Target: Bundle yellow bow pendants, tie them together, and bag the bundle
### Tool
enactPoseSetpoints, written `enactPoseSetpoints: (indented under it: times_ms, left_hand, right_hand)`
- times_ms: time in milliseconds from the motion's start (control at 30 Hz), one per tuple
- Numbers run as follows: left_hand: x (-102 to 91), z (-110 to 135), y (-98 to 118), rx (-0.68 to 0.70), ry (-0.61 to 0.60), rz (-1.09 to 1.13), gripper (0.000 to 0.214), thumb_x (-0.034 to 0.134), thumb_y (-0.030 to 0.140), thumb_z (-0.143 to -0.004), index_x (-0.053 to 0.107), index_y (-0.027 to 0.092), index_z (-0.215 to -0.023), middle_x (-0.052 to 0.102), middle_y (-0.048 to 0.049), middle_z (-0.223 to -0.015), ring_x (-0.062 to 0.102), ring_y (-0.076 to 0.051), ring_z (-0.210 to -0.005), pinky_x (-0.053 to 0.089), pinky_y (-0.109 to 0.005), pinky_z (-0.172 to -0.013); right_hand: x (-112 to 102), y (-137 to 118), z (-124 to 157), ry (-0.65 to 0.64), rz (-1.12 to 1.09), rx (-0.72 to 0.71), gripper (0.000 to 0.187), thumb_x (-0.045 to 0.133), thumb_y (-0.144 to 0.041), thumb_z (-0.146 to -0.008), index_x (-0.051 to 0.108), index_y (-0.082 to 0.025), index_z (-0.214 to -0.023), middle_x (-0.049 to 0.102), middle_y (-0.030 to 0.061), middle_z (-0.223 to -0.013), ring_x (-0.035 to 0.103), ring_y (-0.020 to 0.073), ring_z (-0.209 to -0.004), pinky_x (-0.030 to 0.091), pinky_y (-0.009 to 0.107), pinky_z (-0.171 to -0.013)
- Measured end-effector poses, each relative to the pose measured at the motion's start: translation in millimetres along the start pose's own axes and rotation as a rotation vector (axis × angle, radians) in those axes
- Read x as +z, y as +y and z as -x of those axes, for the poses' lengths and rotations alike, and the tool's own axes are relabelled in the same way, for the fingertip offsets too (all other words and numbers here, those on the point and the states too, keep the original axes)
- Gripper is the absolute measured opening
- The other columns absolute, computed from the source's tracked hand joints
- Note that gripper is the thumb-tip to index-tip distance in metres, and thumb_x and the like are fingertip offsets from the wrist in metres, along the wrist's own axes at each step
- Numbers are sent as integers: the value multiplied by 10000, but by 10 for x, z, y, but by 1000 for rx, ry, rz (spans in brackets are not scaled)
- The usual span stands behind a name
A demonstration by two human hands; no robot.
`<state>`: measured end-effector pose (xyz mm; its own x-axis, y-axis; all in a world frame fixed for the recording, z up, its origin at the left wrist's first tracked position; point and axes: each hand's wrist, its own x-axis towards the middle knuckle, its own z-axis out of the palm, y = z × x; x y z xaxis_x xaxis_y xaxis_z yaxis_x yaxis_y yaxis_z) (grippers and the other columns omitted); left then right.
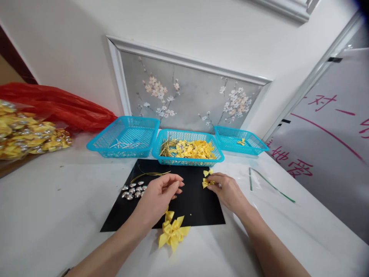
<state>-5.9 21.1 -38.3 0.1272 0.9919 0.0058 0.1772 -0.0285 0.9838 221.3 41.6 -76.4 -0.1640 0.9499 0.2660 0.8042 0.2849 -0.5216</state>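
My right hand (227, 191) pinches a small yellow ribbon bow (205, 183) between thumb and fingertips at the right side of a black mat (190, 207). Just beyond it lies another yellow bow (208, 172). Over the middle of the mat, my left hand (161, 190) is closed with curled fingers; what they hold, if anything, is hidden. Below that hand, a cluster of yellow ribbon bows (173, 233) lies across the mat's near edge. Several shiny silver beads (132, 191) sit left of my left hand, with thin gold wires (147, 174) behind them.
Behind the mat, a blue basket (187, 161) holds yellow bows and gold wires. Another blue basket (123, 154) at left contains white strips; a third basket (236, 149) has a few yellow pieces. Bagged yellow bows (31, 134) lie far left, green strips (273, 186) at right.
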Motion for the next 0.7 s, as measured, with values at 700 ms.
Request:
enactPoseSetpoints:
  times_ms: [700]
  left_hand:
    - [-80,2,119,20,57,3,214,554,369,-777,639,191,-859,679,-35,-844,629,-176,-770,500,-283,-662]
  right_hand:
    - [189,-766,334,-298,-193,-202,174,550,-25,-746,585,-191,-708,582,-6,-796,565,126,-742,403,215,-660]
